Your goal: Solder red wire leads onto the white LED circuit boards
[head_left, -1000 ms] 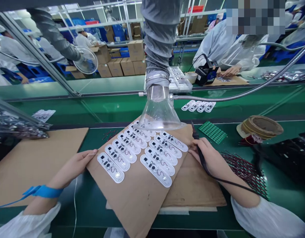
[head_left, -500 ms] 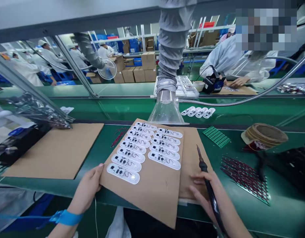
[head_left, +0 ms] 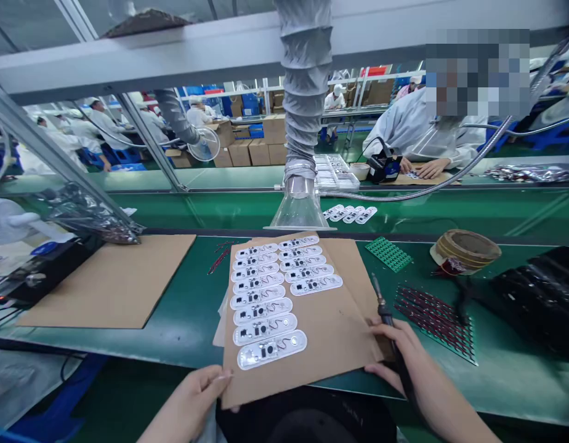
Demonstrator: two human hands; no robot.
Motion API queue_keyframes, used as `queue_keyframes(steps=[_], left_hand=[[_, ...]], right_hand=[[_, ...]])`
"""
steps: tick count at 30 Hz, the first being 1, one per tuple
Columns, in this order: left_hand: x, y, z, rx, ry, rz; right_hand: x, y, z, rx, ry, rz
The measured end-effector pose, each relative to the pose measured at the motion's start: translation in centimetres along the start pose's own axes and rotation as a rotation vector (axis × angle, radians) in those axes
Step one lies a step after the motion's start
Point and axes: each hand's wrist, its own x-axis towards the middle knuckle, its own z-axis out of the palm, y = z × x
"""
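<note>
A cardboard sheet (head_left: 321, 335) carries two columns of white oval circuit modules (head_left: 271, 349) with small black chips and thin wires. My left hand (head_left: 196, 394) pinches the sheet's near left corner, thumb on top. In my right hand (head_left: 404, 354) lies a black-handled soldering iron (head_left: 398, 357), its tip pointing away from me. The thumb and fingers of this hand are also at the sheet's right corner; how firmly they grip it I cannot tell. Under the sheet, another piece of cardboard (head_left: 353, 258) rests on the green bench.
Right of the iron are a green circuit panel (head_left: 388, 254), a panel covered with dark red wires (head_left: 435, 320) and a solder-coloured roll (head_left: 467, 251). A clear fume hood (head_left: 300, 206) hangs behind. Bare cardboard (head_left: 113, 283) lies left. Across the bench sits a co-worker (head_left: 404, 123).
The module-laden sheet has turned, its near edge swinging toward the right hand. My left hand has moved right and nearer to me with its corner. The right fingers now meet the sheet.
</note>
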Motion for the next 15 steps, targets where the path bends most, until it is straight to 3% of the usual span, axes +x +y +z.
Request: queue_keyframes(steps=[3,6,8,10,11,13,14,15], left_hand=[[-0.2,0.0,3.8,-0.038,-0.121,0.042],[0.2,0.5,6.8,-0.019,-0.266,0.044],[0.8,1.6,6.7,0.070,-0.371,0.035],[2.1,3.5,4.4,0.211,-0.361,0.117],[3.0,4.7,2.6,0.263,-0.277,0.208],[5.5,7.7,-1.9,0.407,0.108,0.430],[6.9,9.2,-4.0,0.490,0.305,0.469],[8.4,10.6,-5.9,0.523,0.399,0.464]], right_hand=[[2.2,2.7,-1.2,-0.134,0.111,-0.053],[5.1,4.5,-2.0,-0.227,0.100,-0.070],[7.1,5.0,-2.1,-0.231,0.086,-0.049],[8.6,4.9,-1.8,-0.234,0.089,-0.006],[9.0,4.6,-1.5,-0.235,0.099,0.020],[8.9,3.6,-0.8,-0.223,0.139,0.065],[8.5,2.9,-0.4,-0.210,0.167,0.082],[8.0,2.1,0.0,-0.193,0.190,0.092]])
